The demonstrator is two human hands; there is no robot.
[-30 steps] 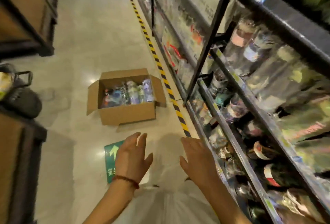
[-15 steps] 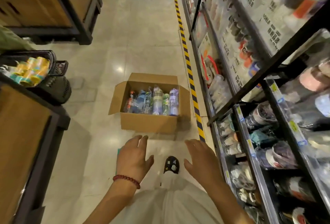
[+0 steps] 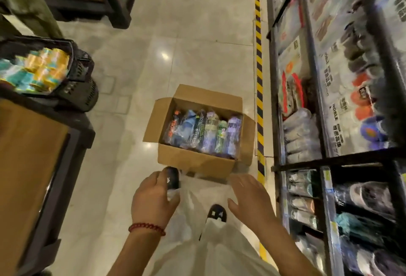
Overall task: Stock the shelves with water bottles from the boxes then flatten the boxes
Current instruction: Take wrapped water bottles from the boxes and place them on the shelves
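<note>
Directly ahead, an open cardboard box (image 3: 198,161) of water bottles (image 3: 204,131) is seen on the floor beside the shelves (image 3: 329,159).

Inside the box the plastic-wrapped bottles are laid on their sides in a row, with all four flaps folded outward; the box is set on the pale tiled floor (image 3: 175,40), just left of the yellow-and-black striped tape (image 3: 259,99) that runs along the foot of the shelves. Both hands are held out above the floor, near the box's front wall but apart from it: the left hand (image 3: 151,198) with fingers loosely relaxed and nothing held, the right hand (image 3: 250,201) with fingers spread and empty. A red bead bracelet (image 3: 146,228) is worn on the left wrist. Two dark shoes (image 3: 216,212) are visible below the hands. At far left, a black basket (image 3: 85,77) of coloured packets is perched on a wooden display stand (image 3: 33,154).
</note>
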